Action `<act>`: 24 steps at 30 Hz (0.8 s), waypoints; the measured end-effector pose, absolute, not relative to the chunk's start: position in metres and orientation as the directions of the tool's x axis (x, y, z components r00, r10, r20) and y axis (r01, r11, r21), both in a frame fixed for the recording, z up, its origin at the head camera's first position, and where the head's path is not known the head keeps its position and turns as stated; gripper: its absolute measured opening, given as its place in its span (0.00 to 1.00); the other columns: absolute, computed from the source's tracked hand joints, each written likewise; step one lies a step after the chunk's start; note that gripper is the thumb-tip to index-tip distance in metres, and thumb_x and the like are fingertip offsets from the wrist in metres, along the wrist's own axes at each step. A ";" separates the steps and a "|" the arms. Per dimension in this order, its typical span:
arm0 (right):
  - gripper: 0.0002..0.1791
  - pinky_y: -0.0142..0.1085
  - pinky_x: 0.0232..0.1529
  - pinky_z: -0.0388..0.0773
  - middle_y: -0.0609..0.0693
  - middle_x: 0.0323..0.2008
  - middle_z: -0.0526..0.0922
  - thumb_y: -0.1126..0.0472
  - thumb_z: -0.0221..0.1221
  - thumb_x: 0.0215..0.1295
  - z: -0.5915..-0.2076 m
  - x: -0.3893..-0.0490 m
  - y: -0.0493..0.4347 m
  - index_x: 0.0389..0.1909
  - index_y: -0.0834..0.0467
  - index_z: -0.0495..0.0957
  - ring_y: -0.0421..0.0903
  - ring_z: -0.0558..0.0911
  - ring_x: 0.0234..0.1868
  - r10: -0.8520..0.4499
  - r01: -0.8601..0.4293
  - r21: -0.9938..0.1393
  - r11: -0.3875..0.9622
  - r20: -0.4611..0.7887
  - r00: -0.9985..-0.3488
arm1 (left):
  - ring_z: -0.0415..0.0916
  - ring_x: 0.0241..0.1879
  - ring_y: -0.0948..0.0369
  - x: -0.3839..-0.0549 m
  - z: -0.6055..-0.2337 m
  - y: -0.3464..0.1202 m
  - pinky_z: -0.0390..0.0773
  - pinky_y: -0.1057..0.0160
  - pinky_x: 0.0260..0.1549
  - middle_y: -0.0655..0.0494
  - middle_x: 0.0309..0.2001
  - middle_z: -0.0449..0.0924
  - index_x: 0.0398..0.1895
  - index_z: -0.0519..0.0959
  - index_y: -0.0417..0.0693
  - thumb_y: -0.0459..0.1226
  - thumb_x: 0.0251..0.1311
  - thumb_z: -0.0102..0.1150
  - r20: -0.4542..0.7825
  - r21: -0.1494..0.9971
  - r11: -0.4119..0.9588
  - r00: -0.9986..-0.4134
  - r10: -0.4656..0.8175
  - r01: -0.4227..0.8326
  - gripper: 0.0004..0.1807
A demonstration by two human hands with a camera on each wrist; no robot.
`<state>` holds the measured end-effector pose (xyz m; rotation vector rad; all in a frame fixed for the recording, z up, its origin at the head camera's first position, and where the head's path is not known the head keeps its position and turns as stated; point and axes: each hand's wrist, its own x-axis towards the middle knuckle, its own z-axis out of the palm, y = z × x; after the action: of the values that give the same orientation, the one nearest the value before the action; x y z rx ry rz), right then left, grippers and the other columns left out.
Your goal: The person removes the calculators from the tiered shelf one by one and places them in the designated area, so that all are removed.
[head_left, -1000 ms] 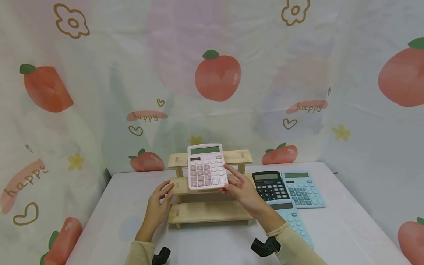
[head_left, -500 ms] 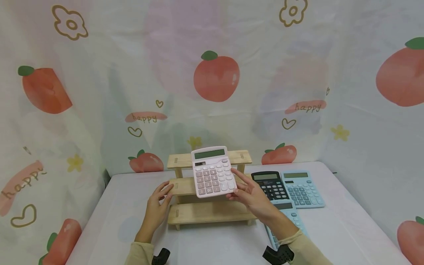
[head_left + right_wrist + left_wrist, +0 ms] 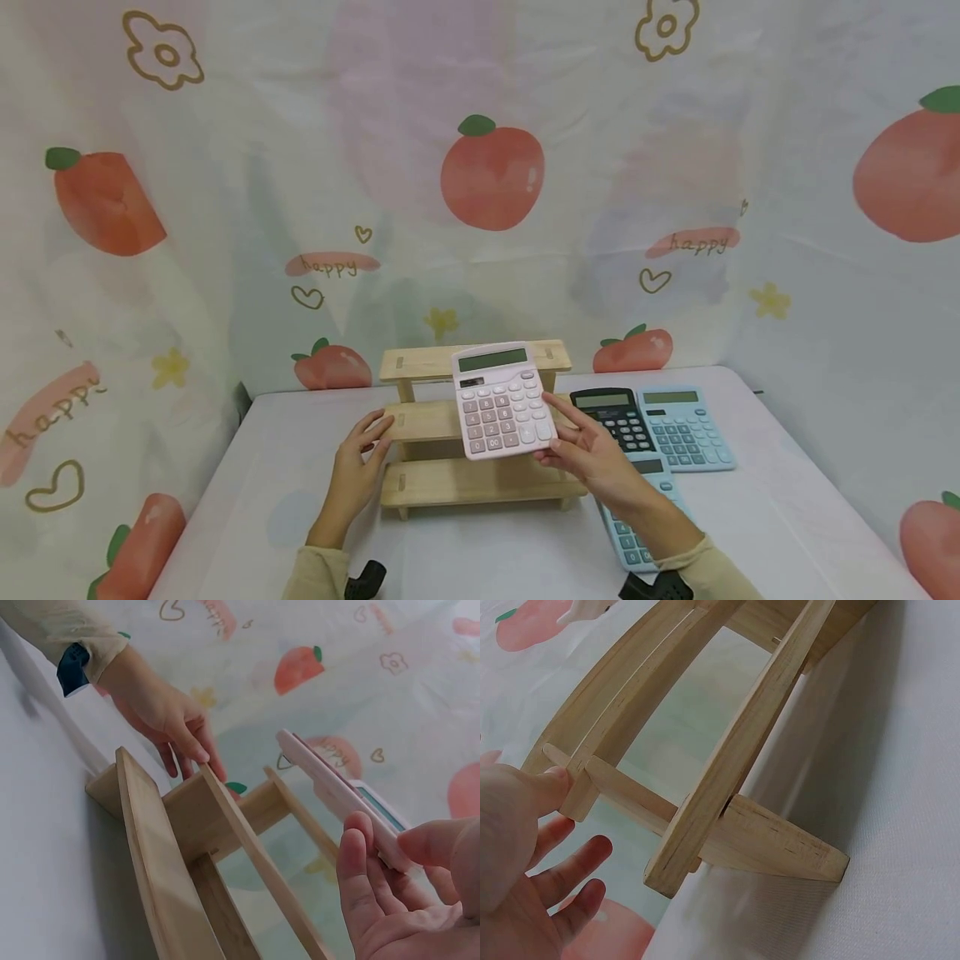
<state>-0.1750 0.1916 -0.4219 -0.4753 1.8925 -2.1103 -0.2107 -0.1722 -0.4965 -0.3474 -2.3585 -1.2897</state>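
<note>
My right hand (image 3: 611, 475) holds a pale pink calculator (image 3: 501, 402) by its lower right edge, thumb on the front and fingers behind. The calculator is tilted, its screen and keys facing me, in front of a three-tier wooden display rack (image 3: 465, 485). In the right wrist view the calculator (image 3: 341, 791) is seen edge-on, clear of the rack. My left hand (image 3: 356, 467) pinches the left end of the rack's middle shelf. Up close in the left wrist view, the thumb and forefinger meet the shelf (image 3: 600, 742), while the other fingers spread free.
A black calculator (image 3: 618, 421) and a light blue calculator (image 3: 686, 429) lie side by side right of the rack. Another blue calculator (image 3: 630, 537) lies nearer, partly behind my right forearm. Fruit-printed cloth walls (image 3: 491, 283) enclose the white table (image 3: 285, 433).
My right hand has drawn the pink calculator down and to the right, off the rack's upper tiers and nearer to me, tilting it slightly. The left hand stays on the middle shelf.
</note>
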 end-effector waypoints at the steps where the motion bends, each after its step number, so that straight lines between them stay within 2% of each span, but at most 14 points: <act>1: 0.41 0.32 0.52 0.84 0.47 0.56 0.83 0.67 0.53 0.75 -0.422 -0.174 0.193 0.82 0.56 0.44 0.41 0.87 0.46 -0.411 -0.020 -0.993 -0.115 0.066 -0.909 | 0.73 0.66 0.40 -0.211 -0.497 -0.173 0.81 0.41 0.49 0.37 0.67 0.74 0.61 0.80 0.35 0.32 0.68 0.60 0.483 0.736 0.536 -0.876 0.013 0.414 0.19; 5: 0.41 0.32 0.52 0.84 0.45 0.54 0.84 0.67 0.52 0.76 -0.423 -0.171 0.202 0.82 0.58 0.41 0.41 0.87 0.46 -0.417 -0.013 -0.991 -0.134 0.068 -0.906 | 0.73 0.66 0.41 -0.212 -0.497 -0.172 0.81 0.42 0.50 0.37 0.67 0.74 0.61 0.80 0.36 0.31 0.68 0.60 0.472 0.745 0.528 -0.881 0.014 0.408 0.19; 15: 0.42 0.32 0.53 0.83 0.45 0.58 0.81 0.66 0.52 0.77 -0.420 -0.162 0.221 0.82 0.60 0.37 0.41 0.87 0.48 -0.430 -0.036 -0.991 -0.131 0.089 -0.898 | 0.71 0.68 0.41 -0.211 -0.495 -0.172 0.80 0.40 0.52 0.38 0.68 0.73 0.62 0.79 0.36 0.31 0.69 0.59 0.449 0.764 0.515 -0.894 0.011 0.389 0.20; 24: 0.42 0.31 0.55 0.82 0.42 0.60 0.80 0.65 0.51 0.77 -0.424 -0.154 0.239 0.82 0.56 0.37 0.41 0.86 0.50 -0.415 0.002 -0.992 -0.125 0.050 -0.908 | 0.73 0.66 0.41 -0.212 -0.499 -0.172 0.81 0.43 0.49 0.39 0.68 0.74 0.61 0.79 0.37 0.32 0.69 0.59 0.469 0.748 0.530 -0.883 0.006 0.401 0.19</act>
<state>-0.1543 0.2390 -0.4241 -0.4616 1.8637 -2.1139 -0.2125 -0.1723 -0.4987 -0.3327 -2.3603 -1.3065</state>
